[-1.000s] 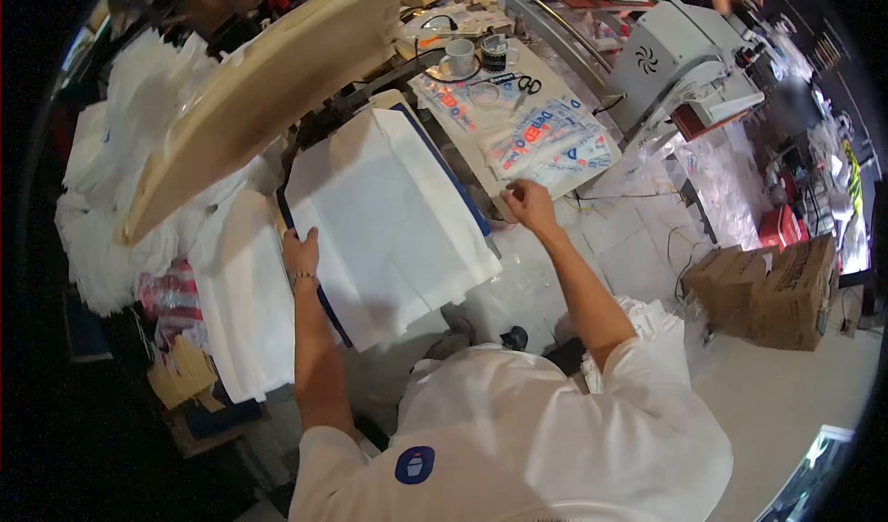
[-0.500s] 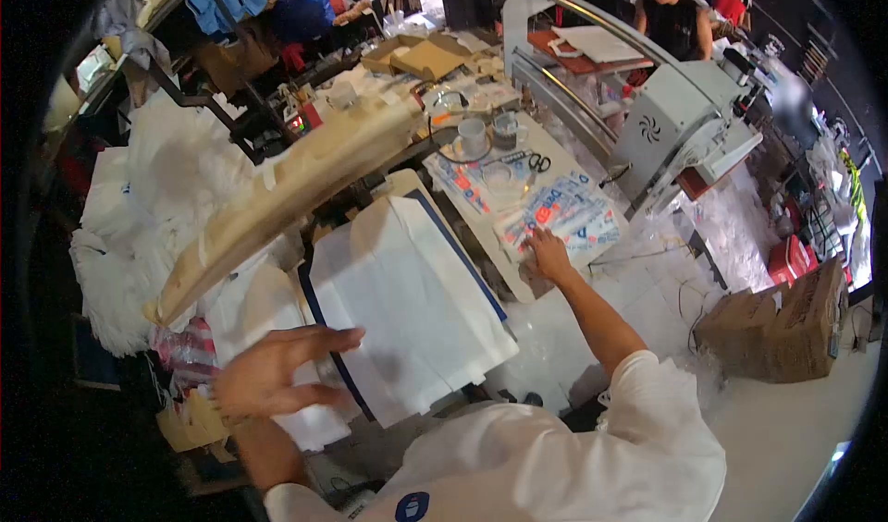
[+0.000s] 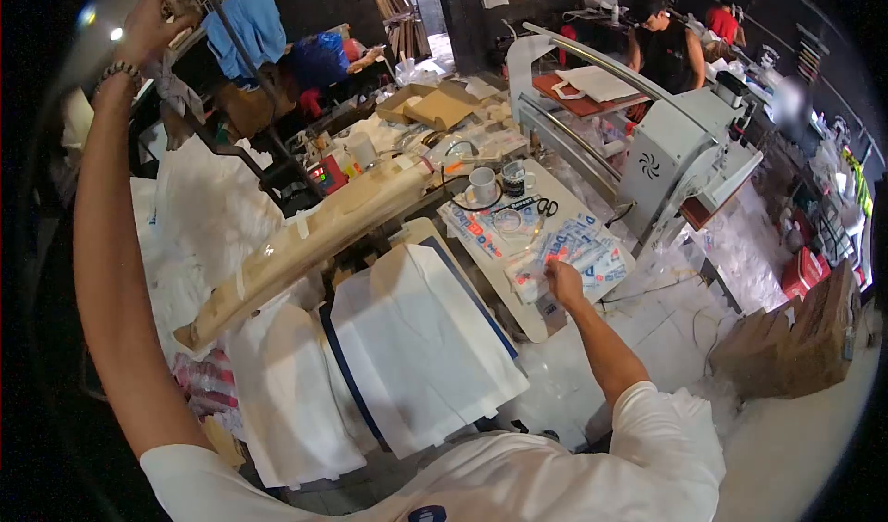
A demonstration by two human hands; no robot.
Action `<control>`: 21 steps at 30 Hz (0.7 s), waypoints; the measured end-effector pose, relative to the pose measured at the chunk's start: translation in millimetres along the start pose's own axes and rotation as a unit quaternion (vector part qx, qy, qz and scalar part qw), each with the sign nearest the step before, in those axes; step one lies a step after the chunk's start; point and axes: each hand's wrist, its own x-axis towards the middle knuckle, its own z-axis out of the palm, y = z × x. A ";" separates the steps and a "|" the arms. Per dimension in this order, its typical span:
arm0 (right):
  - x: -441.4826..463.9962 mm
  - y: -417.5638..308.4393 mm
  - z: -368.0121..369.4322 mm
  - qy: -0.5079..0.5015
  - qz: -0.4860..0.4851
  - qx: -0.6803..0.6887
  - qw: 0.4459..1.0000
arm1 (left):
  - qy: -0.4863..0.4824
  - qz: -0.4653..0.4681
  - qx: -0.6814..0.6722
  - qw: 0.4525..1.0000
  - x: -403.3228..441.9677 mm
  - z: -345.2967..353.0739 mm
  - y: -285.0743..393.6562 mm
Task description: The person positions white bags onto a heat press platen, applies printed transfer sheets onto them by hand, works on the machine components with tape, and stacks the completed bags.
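My left hand (image 3: 153, 27) is raised high at the upper left, with a beaded bracelet on the wrist. Its fingers look apart, near the upper end of a dark metal lever bar (image 3: 242, 46); contact is unclear. My right hand (image 3: 562, 283) is closed at the edge of a clear plastic sheet with blue and red print (image 3: 583, 245), on a pale board (image 3: 532, 317). Scissors (image 3: 547, 208), a white mug (image 3: 482, 185) and a dark-patterned mug (image 3: 514, 179) stand beyond it. White sheets cover a padded platen (image 3: 416, 337) between my arms.
A long tape-wrapped beam (image 3: 301, 245) crosses above the platen's far side. White fabric (image 3: 208, 189) is heaped to the left. A grey machine (image 3: 666, 143) stands at right, with a cardboard box (image 3: 786, 337) nearer. Another person (image 3: 668, 55) works behind the machine.
My left hand has swung from over the white sheets up to the upper left. My right hand has closed its fingers on the printed plastic. The view has tilted up slightly.
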 end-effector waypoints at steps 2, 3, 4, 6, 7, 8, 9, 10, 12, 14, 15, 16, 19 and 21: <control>7.5 -1.0 -3.3 0.015 0.010 -0.001 1.000 | -0.032 -0.030 -0.005 0.999 14.6 8.8 -12.5; 6.0 -6.5 -9.5 0.008 0.015 -0.004 1.000 | -0.009 -0.024 0.016 1.000 15.6 19.9 -23.5; 11.1 -25.9 -22.5 0.063 -0.031 0.043 0.997 | 0.016 -0.021 0.040 0.999 15.6 27.2 -32.5; 17.9 -74.4 -40.2 0.104 -0.057 0.114 0.986 | 0.034 -0.014 0.049 0.998 -1.6 32.0 -30.6; 16.6 -106.1 -45.6 0.091 -0.037 0.138 0.986 | 0.040 -0.004 0.046 0.998 -14.9 32.9 -25.7; 8.2 -155.1 -60.9 0.078 -0.038 0.182 0.979 | 0.037 0.002 0.037 0.999 -32.5 32.4 -19.9; 0.3 -178.7 -57.1 0.029 -0.072 0.197 0.977 | 0.027 0.011 0.023 0.999 -54.5 32.1 -11.1; -7.0 -187.2 -28.0 0.051 -0.181 0.181 0.965 | 0.009 0.018 0.008 1.000 -76.4 30.6 -4.5; -27.1 -235.8 -8.8 -0.036 -0.297 0.201 0.933 | -0.037 0.037 -0.032 0.998 -127.7 23.5 15.3; -56.3 -282.4 19.1 -0.096 -0.285 0.206 0.931 | -0.104 0.044 -0.075 0.991 -180.8 20.5 32.1; -66.5 -298.8 37.0 -0.124 -0.295 0.208 0.924 | -0.144 0.047 -0.097 0.984 -209.9 21.6 41.0; -73.7 -313.1 54.0 -0.133 -0.294 0.213 0.922 | -0.182 0.047 -0.117 0.975 -237.3 21.0 49.4; -98.1 -342.7 84.5 -0.239 -0.263 0.159 0.921 | -0.291 0.042 -0.163 0.942 -318.9 27.0 73.0; -109.2 -352.8 85.5 -0.173 -0.264 0.257 0.914 | -0.355 0.034 -0.187 0.915 -370.4 34.7 88.9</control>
